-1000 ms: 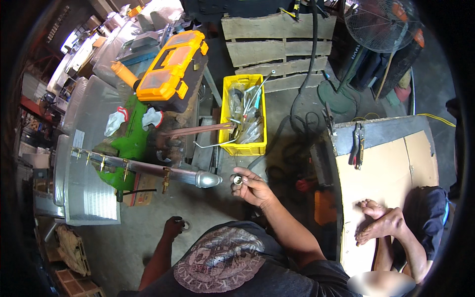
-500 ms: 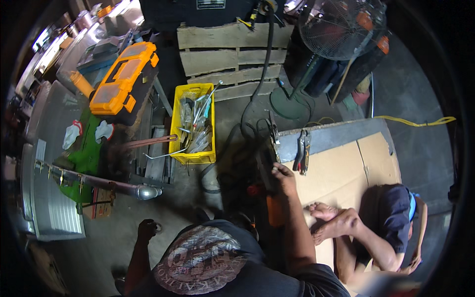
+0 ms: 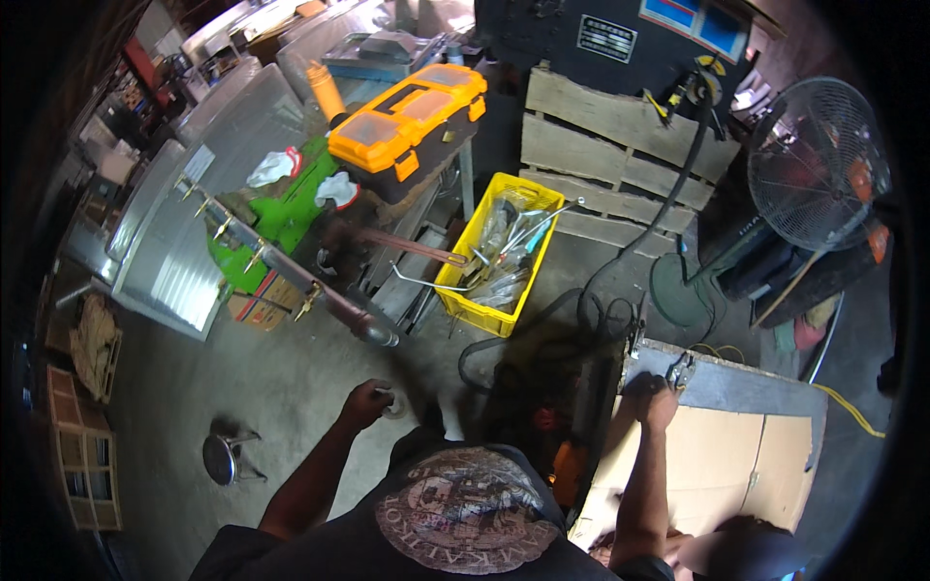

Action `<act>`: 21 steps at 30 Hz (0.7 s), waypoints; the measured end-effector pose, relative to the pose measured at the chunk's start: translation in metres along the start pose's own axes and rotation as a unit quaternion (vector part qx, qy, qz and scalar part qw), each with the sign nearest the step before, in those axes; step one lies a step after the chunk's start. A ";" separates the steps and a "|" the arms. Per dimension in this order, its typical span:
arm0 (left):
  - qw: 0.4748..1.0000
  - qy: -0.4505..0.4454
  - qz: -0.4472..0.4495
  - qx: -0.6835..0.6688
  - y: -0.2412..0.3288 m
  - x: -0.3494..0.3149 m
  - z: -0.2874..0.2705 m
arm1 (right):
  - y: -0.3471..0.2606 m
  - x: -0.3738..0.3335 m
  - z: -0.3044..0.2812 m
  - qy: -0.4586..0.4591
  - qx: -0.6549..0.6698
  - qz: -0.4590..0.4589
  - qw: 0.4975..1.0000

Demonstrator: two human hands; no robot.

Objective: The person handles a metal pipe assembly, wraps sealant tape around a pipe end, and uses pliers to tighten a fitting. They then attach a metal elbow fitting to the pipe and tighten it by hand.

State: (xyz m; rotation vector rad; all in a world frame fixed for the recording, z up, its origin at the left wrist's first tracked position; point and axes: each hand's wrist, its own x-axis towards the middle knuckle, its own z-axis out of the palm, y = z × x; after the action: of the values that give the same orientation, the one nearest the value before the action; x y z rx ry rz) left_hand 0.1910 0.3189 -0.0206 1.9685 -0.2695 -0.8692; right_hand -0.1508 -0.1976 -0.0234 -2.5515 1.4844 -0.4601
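My left hand (image 3: 366, 405) hangs low over the floor, its fingers closed round a small pale ring, perhaps a tape roll (image 3: 395, 403). On the right, my right hand (image 3: 659, 405) is stretched over the cardboard-covered board (image 3: 717, 441), back upward, at its grey far strip. Just beyond the fingers lies a pair of locking pliers (image 3: 682, 370), and the hand touches or nearly touches it. Those fingers are mostly hidden, so their grip does not show.
A yellow crate (image 3: 475, 315) of tools and plastic bags stands ahead. Left of it are a pipe with brass valves (image 3: 363, 324) and an orange toolbox (image 3: 412, 116). A fan (image 3: 814, 165), a black hose (image 3: 620, 261) and a stool (image 3: 221, 459) stand around. Another person (image 3: 741, 557) is at lower right.
The view has swung left, so the scene sits farther right. My right hand has reached from the board's near left edge to the pliers. My left hand still holds the ring.
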 end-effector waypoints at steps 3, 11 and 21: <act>0.999 -0.004 0.046 -0.025 0.025 -0.012 0.013 | 0.003 0.005 -0.008 -0.063 0.008 0.009 0.998; 0.995 0.009 0.099 0.021 0.067 -0.020 0.025 | -0.003 0.008 -0.016 -0.042 0.043 0.035 0.998; 0.992 0.013 0.110 0.053 0.091 -0.026 0.029 | -0.004 0.015 -0.023 -0.139 0.083 0.062 0.985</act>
State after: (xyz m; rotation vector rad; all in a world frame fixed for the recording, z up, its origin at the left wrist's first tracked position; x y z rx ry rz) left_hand 0.1668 0.2629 0.0575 2.0014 -0.5174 -0.6989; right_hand -0.1482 -0.2085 0.0019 -2.2699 1.4282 -0.1911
